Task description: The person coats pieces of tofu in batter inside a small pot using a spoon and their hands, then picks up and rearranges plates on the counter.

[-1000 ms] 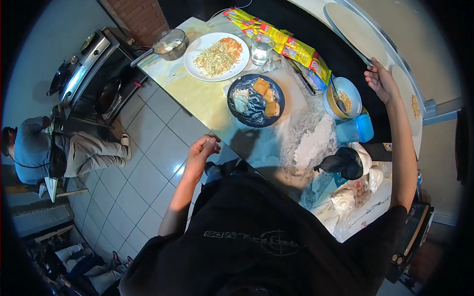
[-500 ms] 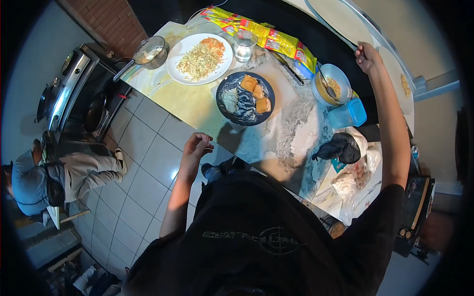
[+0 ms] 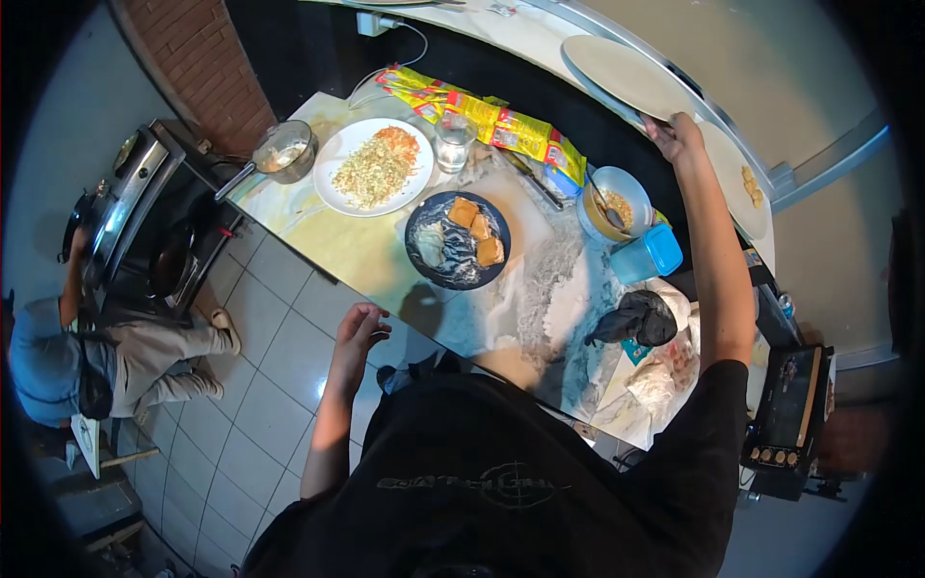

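Note:
My right hand (image 3: 677, 138) reaches up to the raised ledge, its fingers closed at the near rim of a large pale plate (image 3: 631, 77). Loosely curled, my left hand (image 3: 359, 332) hovers off the front edge of the counter and holds nothing. Between my arms, a dark plate (image 3: 420, 262) bears several browned square pieces (image 3: 489, 251), a pale lump (image 3: 430, 244) and white powder. Behind it, to the left, a white plate (image 3: 328, 193) carries shredded orange and pale green food (image 3: 379, 169).
A saucepan (image 3: 287, 159), a water glass (image 3: 454, 144), yellow packets (image 3: 511, 130), a knife (image 3: 535, 183), a bowl with a spoon (image 3: 617, 204) and a blue container (image 3: 647, 254) stand on the floury counter (image 3: 525, 289). Another person (image 3: 58, 361) is by the stove (image 3: 135, 207) at left.
The view has shifted, so the counter appears lower and further left. My right hand now has its fingers at the pale plate's rim. The other person's arm now reaches toward the stove.

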